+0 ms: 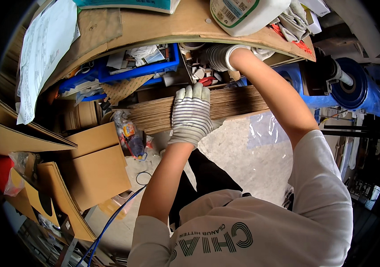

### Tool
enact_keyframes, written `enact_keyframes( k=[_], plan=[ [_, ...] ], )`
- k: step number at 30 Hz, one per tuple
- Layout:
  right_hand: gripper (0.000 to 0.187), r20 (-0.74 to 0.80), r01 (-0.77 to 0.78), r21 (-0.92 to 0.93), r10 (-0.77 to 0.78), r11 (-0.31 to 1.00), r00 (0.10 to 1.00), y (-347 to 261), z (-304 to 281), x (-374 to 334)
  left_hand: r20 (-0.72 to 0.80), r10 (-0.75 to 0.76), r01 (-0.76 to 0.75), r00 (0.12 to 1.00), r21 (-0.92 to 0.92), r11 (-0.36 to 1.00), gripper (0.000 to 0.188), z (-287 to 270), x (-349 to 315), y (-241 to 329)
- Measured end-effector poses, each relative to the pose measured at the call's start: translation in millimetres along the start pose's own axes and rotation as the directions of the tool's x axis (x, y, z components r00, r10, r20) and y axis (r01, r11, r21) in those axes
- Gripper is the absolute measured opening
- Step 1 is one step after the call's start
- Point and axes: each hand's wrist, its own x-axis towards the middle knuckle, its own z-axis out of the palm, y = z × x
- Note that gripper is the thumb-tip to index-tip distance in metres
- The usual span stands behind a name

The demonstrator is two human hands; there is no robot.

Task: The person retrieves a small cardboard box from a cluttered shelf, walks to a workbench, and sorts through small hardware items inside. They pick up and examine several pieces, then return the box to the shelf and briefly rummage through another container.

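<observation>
View from above: a person bends over a cardboard stack (239, 103) at frame centre, under a bench. Left hand (191, 116), gloved, fingers wrapped over the stack's near edge, gripping it. Right hand (219, 56), gloved, upper centre behind the stack; finger state can't tell. Likely step: pulling the stack out; next needs both hands gripping evenly.

Matt corrugated cardboard stack (225, 107), striped knit cloth gloves (191, 115), glossy blue plastic tray (145, 69).
</observation>
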Motion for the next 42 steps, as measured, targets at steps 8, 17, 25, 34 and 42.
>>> enact_keyframes(
  k=[8, 17, 25, 34, 42],
  plan=[
    [0.033, 0.154, -0.362, 0.205, 0.335, 0.909, 0.93, -74.6, -65.9, -32.9, -0.044, -0.041, 0.044, 0.998, 0.062, 0.997, 0.041, -0.5, -11.1, -8.1],
    [0.038, 0.007, -0.18, 0.353, 0.19, 0.918, 0.982, -50.8, -39.6, -1.7, -0.013, -0.065, 0.066, 0.998, 0.057, 0.996, 0.041, -5.9, -10.1, -5.9],
    [0.033, 0.155, -0.181, -0.013, 0.181, 0.983, 0.971, -58.2, -46.4, -16.6, -0.08, -0.035, 0.039, 0.996, 0.05, 0.998, 0.04, 2.5, -7.6, -7.6],
    [0.026, -0.045, -0.137, -0.043, 0.135, 0.99, 0.99, -55.5, -48.2, -33.5, -0.017, -0.06, 0.061, 0.998, 0.01, 0.998, 0.064, -5.8, -9.3, -5.4],
    [0.027, -0.06, -0.14, 0.058, 0.144, 0.988, 0.988, -62.9, -41.9, -10.6, -0.017, -0.061, 0.061, 0.998, 0.001, 0.998, 0.078, -6.6, -7.8, -2.8]
  ],
)
